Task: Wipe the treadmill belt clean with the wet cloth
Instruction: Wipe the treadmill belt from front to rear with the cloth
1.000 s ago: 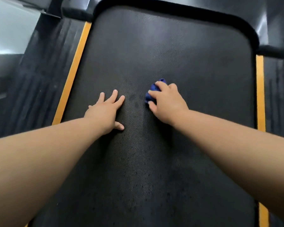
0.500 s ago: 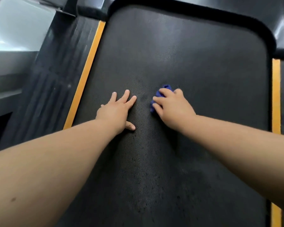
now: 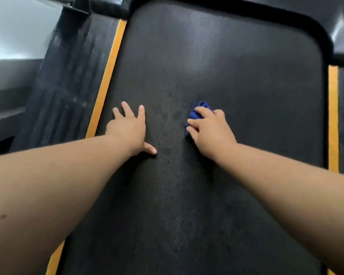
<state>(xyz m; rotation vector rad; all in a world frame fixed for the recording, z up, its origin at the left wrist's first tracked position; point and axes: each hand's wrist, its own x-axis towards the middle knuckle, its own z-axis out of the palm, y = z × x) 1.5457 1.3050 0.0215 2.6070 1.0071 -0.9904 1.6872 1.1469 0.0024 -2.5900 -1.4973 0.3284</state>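
The treadmill belt (image 3: 236,80) fills the view ahead, dark and textured, and much of it appears unwiped. The left hand (image 3: 127,130) lies flat on it with fingers spread, apparently bearing weight, near the orange edge strip (image 3: 105,84). Risk: the belt may roll under that load. The right hand (image 3: 212,133) curls its fingers over the blue cloth (image 3: 200,112), bunched small and pressed to the belt mid-width. Risk: so small a wad covers little per pass and may smear the specks (image 3: 168,161).

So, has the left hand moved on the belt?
Yes. The left hand slid left, nearer the yellow stripe, away from the blue cloth.
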